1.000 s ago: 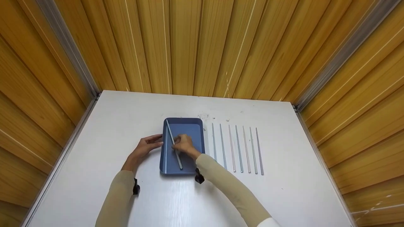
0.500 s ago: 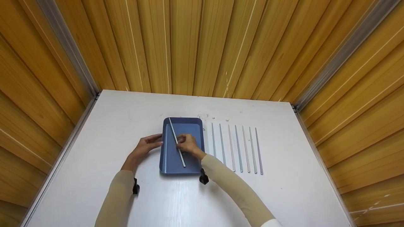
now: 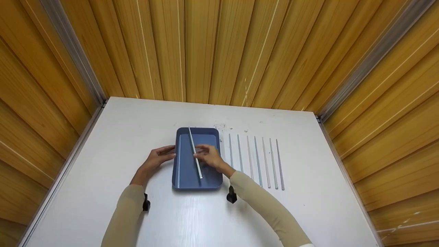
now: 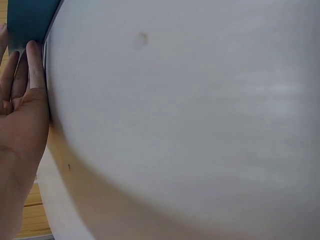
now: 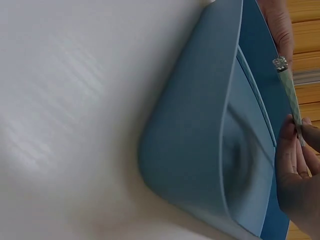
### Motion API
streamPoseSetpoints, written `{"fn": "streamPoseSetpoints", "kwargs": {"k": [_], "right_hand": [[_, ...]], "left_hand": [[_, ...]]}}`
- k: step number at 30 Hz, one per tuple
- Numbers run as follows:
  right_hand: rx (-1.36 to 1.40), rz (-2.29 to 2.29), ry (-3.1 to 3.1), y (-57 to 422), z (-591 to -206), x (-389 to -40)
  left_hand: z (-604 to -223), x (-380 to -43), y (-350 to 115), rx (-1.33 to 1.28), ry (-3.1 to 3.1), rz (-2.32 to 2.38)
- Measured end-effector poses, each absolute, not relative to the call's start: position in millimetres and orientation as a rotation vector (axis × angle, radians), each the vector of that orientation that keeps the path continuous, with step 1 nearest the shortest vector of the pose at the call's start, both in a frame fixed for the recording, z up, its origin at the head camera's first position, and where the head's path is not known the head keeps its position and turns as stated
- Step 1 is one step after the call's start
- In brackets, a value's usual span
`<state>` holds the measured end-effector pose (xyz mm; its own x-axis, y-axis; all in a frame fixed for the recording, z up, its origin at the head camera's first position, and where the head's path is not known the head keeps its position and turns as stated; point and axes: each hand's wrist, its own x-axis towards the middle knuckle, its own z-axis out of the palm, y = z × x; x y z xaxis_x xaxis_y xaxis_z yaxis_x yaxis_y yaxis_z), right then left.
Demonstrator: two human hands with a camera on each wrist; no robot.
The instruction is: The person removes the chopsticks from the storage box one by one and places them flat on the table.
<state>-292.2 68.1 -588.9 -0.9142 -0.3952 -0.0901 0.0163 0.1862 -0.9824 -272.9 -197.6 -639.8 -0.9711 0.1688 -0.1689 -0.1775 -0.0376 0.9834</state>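
In the head view my right hand point(image 3: 211, 157) pinches a pale green chopstick point(image 3: 199, 168) between thumb and fingers, holding it at a slant over a blue tray point(image 3: 188, 175). The right wrist view shows the silver tip of this chopstick point(image 5: 287, 82) raised above the tray floor. Another pale chopstick point(image 5: 257, 95) lies inside along the tray's left wall. My left hand point(image 3: 154, 162) has its fingers extended against the outside of that wall. In the left wrist view, the fingers of the left hand point(image 4: 27, 100) meet the tray's side point(image 4: 32, 22).
Several chopsticks point(image 3: 258, 161) lie apart in a row on the white table point(image 3: 192, 216), right of the tray, and my right forearm covers the ends of some. Wood-patterned walls point(image 3: 202, 51) stand around the table. Small marks point(image 3: 219, 127) show behind the tray.
My right hand has shifted right and lifted the chopstick away from the tray's left side toward its middle. The left hand stays in place.
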Motion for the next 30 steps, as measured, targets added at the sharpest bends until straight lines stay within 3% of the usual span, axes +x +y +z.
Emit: {"fn": "streamPoseSetpoints", "kwargs": {"k": [30], "right_hand": [[-0.419,-1.859,2.017,148.7,-569.3,-286.0]], "left_hand": [[-636.9,-272.7,-197.3,0.025,2.047,2.072]]}}
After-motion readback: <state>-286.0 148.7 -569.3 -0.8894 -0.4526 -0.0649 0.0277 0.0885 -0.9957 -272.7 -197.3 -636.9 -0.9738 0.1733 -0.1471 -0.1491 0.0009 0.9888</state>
